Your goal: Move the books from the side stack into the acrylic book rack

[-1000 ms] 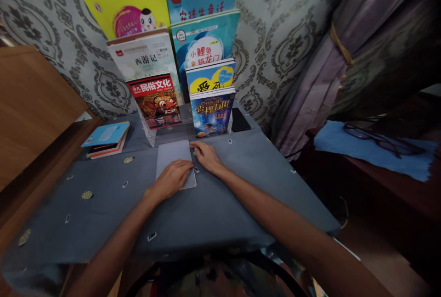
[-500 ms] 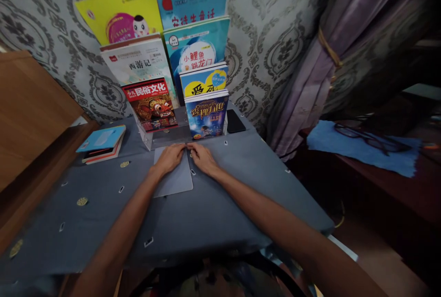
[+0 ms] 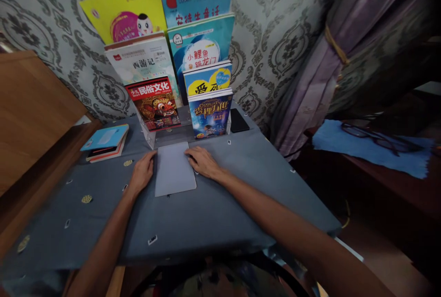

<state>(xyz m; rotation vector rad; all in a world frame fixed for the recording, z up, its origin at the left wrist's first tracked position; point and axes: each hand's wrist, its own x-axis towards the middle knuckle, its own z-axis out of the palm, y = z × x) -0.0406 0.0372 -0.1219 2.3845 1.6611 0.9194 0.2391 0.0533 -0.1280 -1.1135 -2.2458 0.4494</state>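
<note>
A thin booklet with a plain pale grey-blue cover [image 3: 175, 173] lies flat on the cloth-covered table [image 3: 223, 214]. My left hand [image 3: 142, 171] rests on the cloth beside the booklet's upper left edge, fingers loosely bent, holding nothing visible. At the upper right edge, my right hand [image 3: 204, 162] lies palm down with its fingertips touching the booklet's border. Just beyond stands a clear display rack [image 3: 149, 137] of upright books. Its front row has a red-topped book with a mask picture [image 3: 158, 106] and a dark blue book [image 3: 210, 115].
Several books [image 3: 105, 141] are stacked on the left, beside a wooden panel [image 3: 37, 113]. A black phone-like slab [image 3: 238, 121] lies right of the rack. Glasses [image 3: 375, 138] rest on a blue cloth [image 3: 336, 138] at the far right, near a purple curtain [image 3: 313, 76].
My left hand has slid left off the booklet onto the cloth, uncovering the cover. The right hand stays near the upper right edge. The booklet still lies in the same place.
</note>
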